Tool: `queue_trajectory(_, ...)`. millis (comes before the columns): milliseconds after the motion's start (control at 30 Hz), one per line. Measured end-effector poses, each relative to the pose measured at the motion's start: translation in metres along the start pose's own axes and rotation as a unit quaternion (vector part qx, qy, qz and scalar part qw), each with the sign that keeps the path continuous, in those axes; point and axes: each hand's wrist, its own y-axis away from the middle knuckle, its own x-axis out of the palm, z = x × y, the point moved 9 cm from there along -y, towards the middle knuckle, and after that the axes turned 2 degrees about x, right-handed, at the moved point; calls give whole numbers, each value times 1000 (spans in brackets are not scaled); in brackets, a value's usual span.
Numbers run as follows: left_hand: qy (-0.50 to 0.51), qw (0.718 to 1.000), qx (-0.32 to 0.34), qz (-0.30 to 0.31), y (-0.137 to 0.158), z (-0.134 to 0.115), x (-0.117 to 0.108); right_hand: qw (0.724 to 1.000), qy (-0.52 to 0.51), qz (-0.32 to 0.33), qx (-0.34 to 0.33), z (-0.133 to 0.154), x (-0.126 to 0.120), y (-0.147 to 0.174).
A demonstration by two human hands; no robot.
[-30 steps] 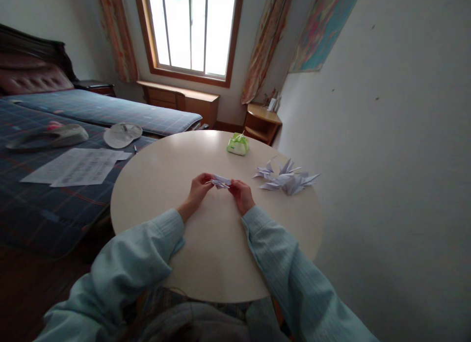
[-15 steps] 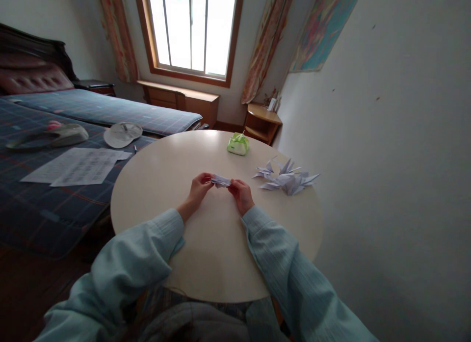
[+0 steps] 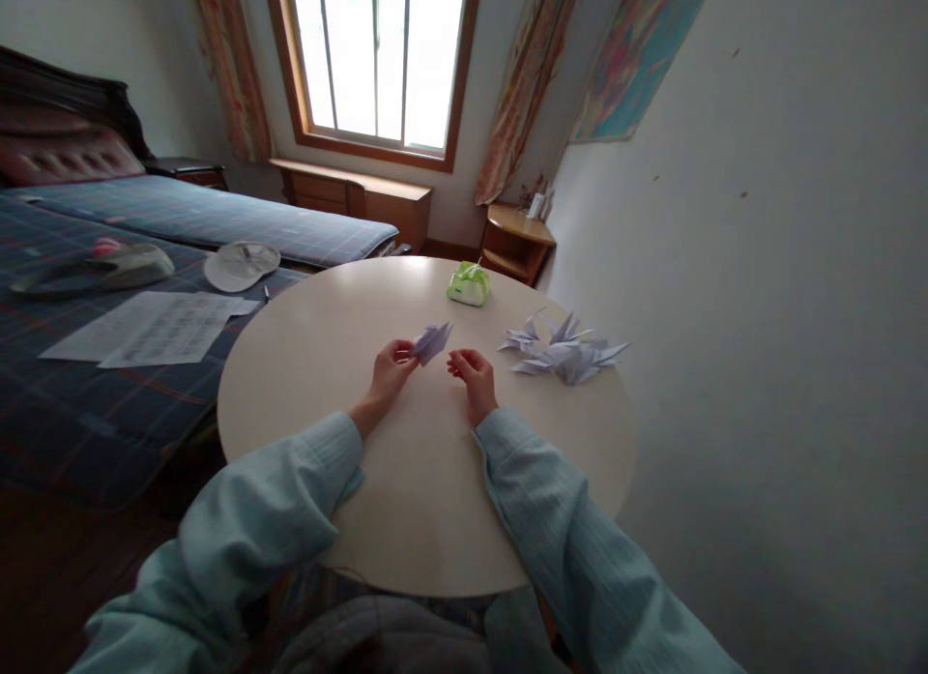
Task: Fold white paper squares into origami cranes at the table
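My left hand (image 3: 392, 366) pinches a folded paper crane (image 3: 432, 343) of pale, lilac-tinged white paper by its left end. The crane is tilted, with its points up and to the right, above the middle of the round cream table (image 3: 319, 316). Just right of it, apart from the paper, is my right hand (image 3: 473, 374), its fingers loosely curled and slightly apart with nothing visible in them. A heap of similar folded paper cranes (image 3: 572, 357) lies on the table's right side, overlapping one another.
A green and white soft pack (image 3: 469, 285) stands at the table's far edge. To the left, a bed (image 3: 94, 413) holds printed sheets (image 3: 163, 328) and a white cap (image 3: 242, 266). The white wall (image 3: 761, 345) rises close on the right.
My right hand has let go of the crane and drawn slightly down. The crane, now in my left hand only, has turned so that its right end points upward.
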Motion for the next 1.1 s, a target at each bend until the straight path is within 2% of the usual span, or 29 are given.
queue_trajectory(167,-9,1000,8,19,1,0,3,999,-14,15,-36,13,5,5)
queue_trajectory(333,-33,998,36,48,2,-3,10,999,-14,6,-43,16,4,5)
queue_trajectory(567,-68,996,49,29,2,-4,6,996,-10,-54,-68,22,-6,7)
queue_trajectory(733,-95,994,47,28,2,-4,5,996,3,-37,-76,26,-3,10)
queue_trajectory(933,-88,994,48,40,2,-5,8,999,3,-10,-51,19,3,7)
queue_trajectory(1100,-83,995,47,32,2,-7,6,998,2,-11,-59,17,1,6)
